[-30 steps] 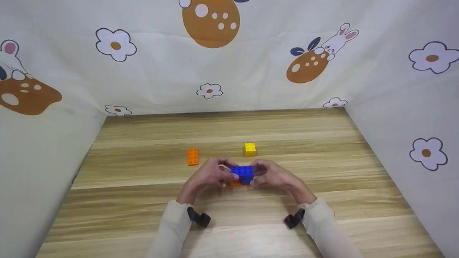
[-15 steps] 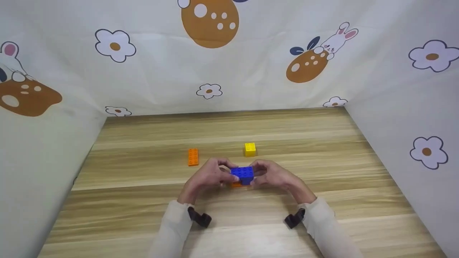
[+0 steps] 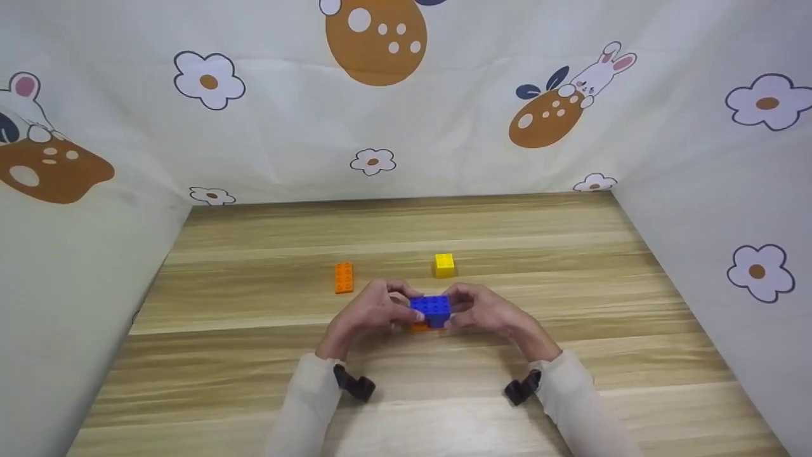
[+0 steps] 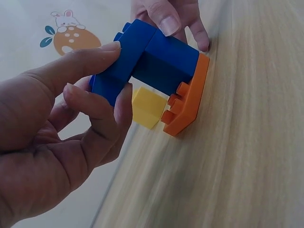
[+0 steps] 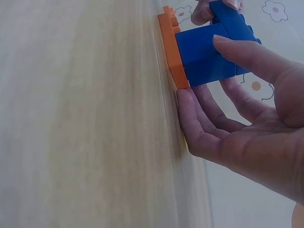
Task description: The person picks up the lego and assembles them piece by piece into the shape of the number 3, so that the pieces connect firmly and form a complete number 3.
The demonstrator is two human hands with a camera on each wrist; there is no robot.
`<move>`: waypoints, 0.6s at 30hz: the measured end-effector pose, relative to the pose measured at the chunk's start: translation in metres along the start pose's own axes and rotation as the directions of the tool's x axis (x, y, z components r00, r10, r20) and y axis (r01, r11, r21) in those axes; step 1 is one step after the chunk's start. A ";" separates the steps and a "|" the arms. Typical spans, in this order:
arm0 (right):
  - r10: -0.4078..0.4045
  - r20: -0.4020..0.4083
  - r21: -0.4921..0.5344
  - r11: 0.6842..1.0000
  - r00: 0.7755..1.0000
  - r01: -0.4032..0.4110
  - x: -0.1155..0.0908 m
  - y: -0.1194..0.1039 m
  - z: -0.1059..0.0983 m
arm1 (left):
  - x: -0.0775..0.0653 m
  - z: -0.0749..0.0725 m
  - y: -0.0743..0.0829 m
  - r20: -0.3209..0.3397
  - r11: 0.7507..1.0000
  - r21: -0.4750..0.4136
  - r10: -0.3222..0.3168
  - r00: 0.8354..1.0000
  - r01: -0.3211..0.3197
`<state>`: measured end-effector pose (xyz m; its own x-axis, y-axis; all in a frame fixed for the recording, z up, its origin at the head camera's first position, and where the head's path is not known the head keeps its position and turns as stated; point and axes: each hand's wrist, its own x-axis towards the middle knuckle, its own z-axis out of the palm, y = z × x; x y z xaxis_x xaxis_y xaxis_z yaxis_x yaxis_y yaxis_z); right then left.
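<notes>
A small build of toy building bricks stands on the table between both hands. At its bottom is a flat orange brick (image 4: 192,99) with some bare studs. On one end of that sits a taller blue brick (image 5: 204,54), and a thinner blue brick (image 3: 431,304) tops it, jutting out to the left over the orange studs. My left hand (image 3: 374,308) pinches the overhanging end of the top brick between thumb and fingers. With thumb in front and fingers behind, my right hand (image 3: 485,309) grips the taller blue brick; a fingertip reaches down to the orange brick's end.
Just beyond the hands stands a yellow brick (image 3: 444,266). Another flat orange brick (image 3: 344,278) lies farther left on the wood-grain table (image 3: 266,235). Printed cloth walls (image 3: 285,127) enclose the table at the back and both sides.
</notes>
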<state>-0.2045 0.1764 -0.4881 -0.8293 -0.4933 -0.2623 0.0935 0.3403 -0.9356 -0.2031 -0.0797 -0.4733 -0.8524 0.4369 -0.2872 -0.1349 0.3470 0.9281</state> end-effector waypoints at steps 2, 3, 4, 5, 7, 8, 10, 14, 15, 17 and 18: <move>-0.006 0.002 -0.006 1.000 1.000 0.006 0.000 0.000 0.000 | 0.001 0.000 0.000 -0.001 1.000 0.003 -0.014 1.000 0.014; -0.004 0.001 -0.009 1.000 1.000 0.004 0.000 0.000 0.000 | 0.001 0.000 0.001 -0.001 1.000 0.007 -0.020 1.000 0.020; -0.003 -0.001 -0.011 1.000 1.000 0.003 0.000 0.000 -0.001 | 0.001 0.000 0.001 0.000 1.000 0.008 -0.024 1.000 0.024; -0.001 -0.002 -0.012 1.000 1.000 0.001 0.000 0.000 -0.001 | 0.001 0.000 0.001 0.001 1.000 0.011 -0.027 1.000 0.027; 0.003 -0.004 -0.009 1.000 1.000 -0.003 0.000 0.000 -0.001 | 0.001 0.000 0.002 0.005 1.000 0.014 -0.025 1.000 0.025; 0.005 -0.007 -0.007 1.000 1.000 -0.005 0.000 -0.001 -0.001 | 0.001 0.000 0.002 0.008 1.000 0.014 -0.023 1.000 0.023; 0.007 -0.006 0.005 1.000 1.000 -0.007 -0.001 -0.001 0.000 | 0.001 0.001 0.002 0.014 1.000 0.018 -0.014 1.000 0.013; 0.002 0.009 0.030 1.000 1.000 -0.002 -0.001 -0.001 0.000 | 0.002 0.001 -0.001 0.032 1.000 0.021 0.008 0.999 -0.008; 0.001 0.013 0.035 0.999 1.000 -0.002 -0.001 -0.001 0.000 | 0.001 0.001 -0.002 0.036 1.000 0.025 0.012 0.999 -0.013; 0.004 0.015 0.037 0.999 1.000 -0.005 -0.001 0.000 0.000 | 0.002 0.001 -0.004 0.043 0.999 0.026 0.020 0.999 -0.022; 0.009 0.012 0.036 0.999 1.000 -0.009 -0.001 0.000 0.000 | 0.002 0.001 -0.004 0.047 0.999 0.026 0.022 0.999 -0.023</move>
<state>-0.2034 0.1766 -0.4881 -0.8217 -0.5001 -0.2735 0.1209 0.3160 -0.9410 -0.2039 -0.0798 -0.4781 -0.8307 0.4825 -0.2778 -0.1023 0.3582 0.9280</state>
